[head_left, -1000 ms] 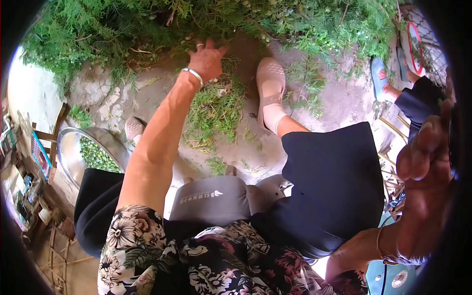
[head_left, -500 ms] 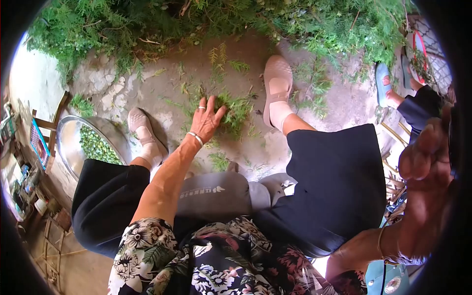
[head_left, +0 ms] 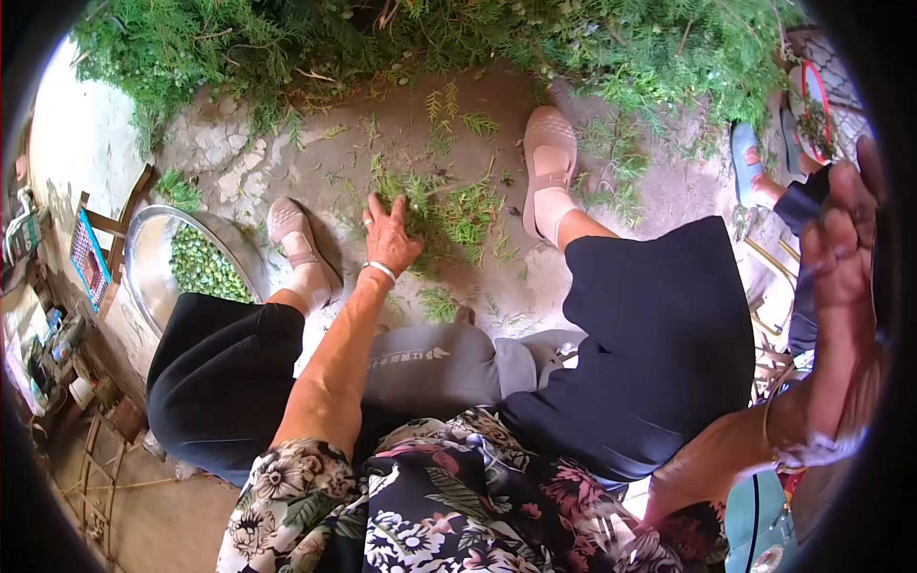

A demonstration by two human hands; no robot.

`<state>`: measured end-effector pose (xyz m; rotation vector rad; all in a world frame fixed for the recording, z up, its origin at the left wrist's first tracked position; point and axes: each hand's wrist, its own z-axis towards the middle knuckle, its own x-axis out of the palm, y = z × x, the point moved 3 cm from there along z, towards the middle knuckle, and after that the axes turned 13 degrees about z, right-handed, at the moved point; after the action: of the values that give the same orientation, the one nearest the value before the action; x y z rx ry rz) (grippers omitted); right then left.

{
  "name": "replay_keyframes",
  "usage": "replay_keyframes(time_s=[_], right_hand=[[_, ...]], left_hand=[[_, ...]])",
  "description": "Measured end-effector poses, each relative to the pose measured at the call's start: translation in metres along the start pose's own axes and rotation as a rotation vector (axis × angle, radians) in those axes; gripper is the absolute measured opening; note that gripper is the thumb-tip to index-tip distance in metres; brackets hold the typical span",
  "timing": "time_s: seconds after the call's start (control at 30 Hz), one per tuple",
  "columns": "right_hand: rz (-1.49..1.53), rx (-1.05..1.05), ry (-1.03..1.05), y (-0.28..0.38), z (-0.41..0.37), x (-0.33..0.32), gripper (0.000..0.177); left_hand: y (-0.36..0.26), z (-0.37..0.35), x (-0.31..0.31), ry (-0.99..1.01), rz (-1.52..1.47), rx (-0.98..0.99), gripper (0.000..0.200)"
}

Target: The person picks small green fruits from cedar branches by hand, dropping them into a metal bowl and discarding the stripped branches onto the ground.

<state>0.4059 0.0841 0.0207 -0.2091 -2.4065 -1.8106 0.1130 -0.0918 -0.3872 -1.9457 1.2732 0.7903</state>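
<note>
My left hand (head_left: 390, 239), with a ring and a white bracelet, reaches down to the ground between my feet. Its fingers are apart at the left edge of a small heap of loose green conifer sprigs (head_left: 463, 218); nothing held in them shows. More sprigs lie scattered around it. My right hand (head_left: 839, 239) is raised close to the camera at the right edge, palm side showing. Its fingers point up and look apart, partly cut off by the dark frame edge. I see no object in it.
Cut conifer branches (head_left: 430, 38) lie piled along the far side. A metal basin (head_left: 143, 258) with small green pieces stands left of my left shoe (head_left: 291, 229). My right shoe (head_left: 549, 143) flanks the sprigs. Another person's foot (head_left: 750, 162) is at right, near a red-rimmed tray (head_left: 814, 86).
My left hand has shifted left off the middle of the sprigs, its fingers less spread. My right hand has risen along the right edge. The view has shifted slightly.
</note>
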Motion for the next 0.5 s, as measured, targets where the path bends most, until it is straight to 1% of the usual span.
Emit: replay_keyframes(time_s=[0.03,0.1,0.17,0.23,0.27,0.3,0.33,0.4,0.47,0.5], right_hand=[[-0.012,-0.020,0.005,0.004,0.001,0.002,0.046],[-0.060,-0.087,0.002,0.016,0.000,0.003,0.046],[-0.118,-0.138,-0.016,0.021,-0.002,-0.004,0.046],[-0.169,-0.107,-0.066,0.007,-0.002,-0.025,0.046],[-0.186,-0.049,-0.107,-0.014,0.001,-0.041,0.046],[-0.190,0.029,-0.159,-0.044,0.005,-0.061,0.046],[-0.227,0.155,-0.200,-0.082,0.011,-0.088,0.052],[-0.267,0.339,-0.352,-0.166,0.015,-0.127,0.057],[-0.446,0.493,-0.409,-0.243,0.012,-0.161,0.066],[-0.568,0.581,-0.414,-0.279,0.012,-0.183,0.069]], left_hand=[[-0.004,-0.001,-0.011,-0.010,-0.001,0.015,0.085],[-0.015,-0.004,-0.026,0.127,0.005,-0.105,0.091],[-0.015,-0.007,-0.037,0.066,0.017,-0.135,0.112],[0.012,-0.009,-0.008,-0.159,-0.042,-0.161,0.117],[0.014,-0.015,0.002,-0.159,-0.040,-0.151,0.117],[0.022,-0.023,0.010,-0.156,-0.149,-0.312,0.115],[0.033,-0.031,0.023,-0.150,-0.256,-0.473,0.113],[0.066,-0.041,0.079,0.110,-1.022,-0.704,0.107],[0.029,-0.059,0.046,0.238,-0.957,-0.827,0.097],[0.030,-0.058,0.051,0.353,-0.582,-0.486,0.080]])
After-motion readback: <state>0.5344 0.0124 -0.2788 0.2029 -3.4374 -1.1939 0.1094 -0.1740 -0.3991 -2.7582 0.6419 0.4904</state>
